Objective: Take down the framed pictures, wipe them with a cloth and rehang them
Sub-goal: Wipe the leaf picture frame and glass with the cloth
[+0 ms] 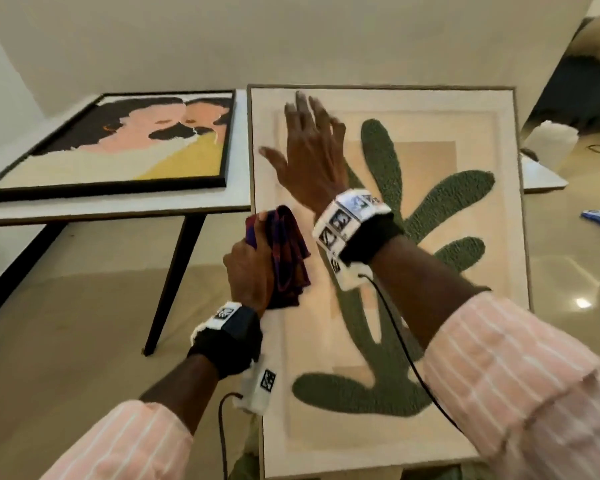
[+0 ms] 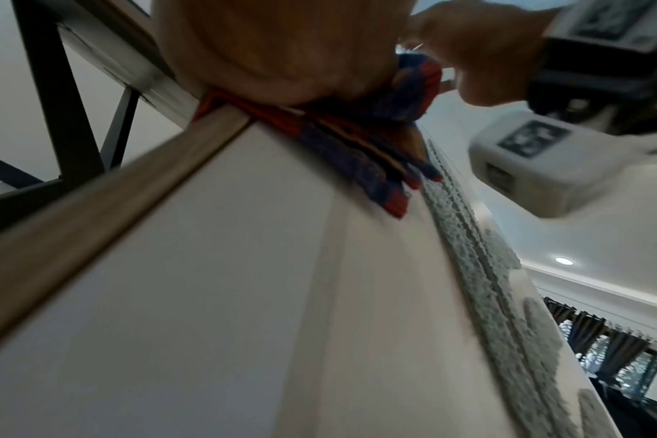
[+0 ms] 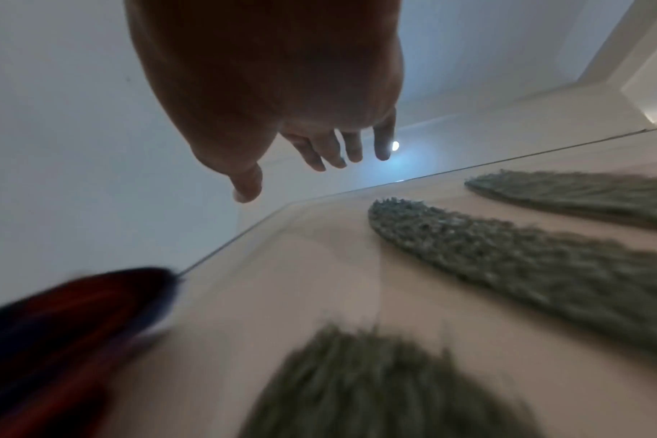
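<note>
Two pictures are down: the cactus picture, stiff, likely fragile, best held by its frame edges, leans on the counter, left hand clutching the cloth, right hand spread open.

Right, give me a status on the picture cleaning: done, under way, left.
Done: both pictures are off the wall. The black-framed portrait picture lies flat on the white table; whether it has been wiped cannot be told.
Under way: the left hand grips the red-and-blue checked cloth against the pale-framed green cactus picture; the right hand hovers open above it.
Left: finishing the wipe and rehanging both.
</note>
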